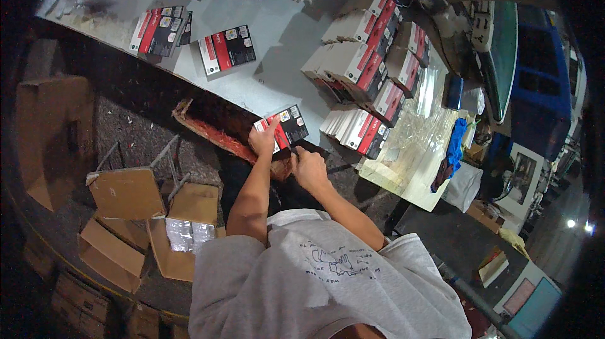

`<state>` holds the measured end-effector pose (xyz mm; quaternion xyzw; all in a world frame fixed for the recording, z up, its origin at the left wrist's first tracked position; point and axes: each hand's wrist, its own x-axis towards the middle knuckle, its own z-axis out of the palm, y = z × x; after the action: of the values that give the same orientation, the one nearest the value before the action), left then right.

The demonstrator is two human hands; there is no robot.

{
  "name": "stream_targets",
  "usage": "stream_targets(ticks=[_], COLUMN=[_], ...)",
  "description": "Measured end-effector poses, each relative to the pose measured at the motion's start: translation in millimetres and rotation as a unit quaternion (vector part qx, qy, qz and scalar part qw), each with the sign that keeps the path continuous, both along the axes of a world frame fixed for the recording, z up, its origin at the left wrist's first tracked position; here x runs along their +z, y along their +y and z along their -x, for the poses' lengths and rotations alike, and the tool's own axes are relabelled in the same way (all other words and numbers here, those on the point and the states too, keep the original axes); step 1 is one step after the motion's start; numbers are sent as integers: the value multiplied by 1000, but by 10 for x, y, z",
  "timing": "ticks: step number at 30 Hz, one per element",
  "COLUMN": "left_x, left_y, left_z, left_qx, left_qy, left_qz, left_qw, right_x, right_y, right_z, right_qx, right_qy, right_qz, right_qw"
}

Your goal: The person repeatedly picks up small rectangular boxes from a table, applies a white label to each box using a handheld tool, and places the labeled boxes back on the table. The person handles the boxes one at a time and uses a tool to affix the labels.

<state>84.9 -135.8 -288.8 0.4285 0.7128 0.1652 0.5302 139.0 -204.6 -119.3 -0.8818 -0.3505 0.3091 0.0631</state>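
At the near edge of the table, my left hand is closed on a flat white, red and black box, its thumb lying across the red part. My right hand is curled just below the box's lower right corner. Something small and dark shows at its fingers, too unclear to name. Farther up the table lies a similar single box, with a small group of such boxes to its left. Tall stacks of these boxes stand to the right of my hands.
A pale board with clear plastic wrap lies right of the stacks, beside a blue cloth. Open cardboard cartons and a cardboard-topped stool are on the floor at left. A long open carton sits below the table edge.
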Motion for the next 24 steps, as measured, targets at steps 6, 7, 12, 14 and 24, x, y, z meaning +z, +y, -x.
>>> stream_targets(ticks=[6, 7, 12, 14, 24], left_x=[42, 49, 2, -7, 270], left_y=[32, 6, -34, -43, 50], left_z=[7, -2, 36, 49, 207], left_qx=[-68, -26, -51, -61, -14], left_qy=[1, -88, -23, -18, -48], left_qz=[-35, -130, 38, 19, 15], left_qw=[997, 987, 998, 998, 999], right_x=[-386, -403, 55, 282, 224], right_y=[364, 423, 168, 28, -7], right_z=[53, 13, -136, -156, -149], right_qx=[25, 15, 89, 69, 40], right_qy=[19, 14, -16, -16, -6], right_qz=[83, 71, 102, 103, 84], right_qw=[996, 997, 991, 992, 996])
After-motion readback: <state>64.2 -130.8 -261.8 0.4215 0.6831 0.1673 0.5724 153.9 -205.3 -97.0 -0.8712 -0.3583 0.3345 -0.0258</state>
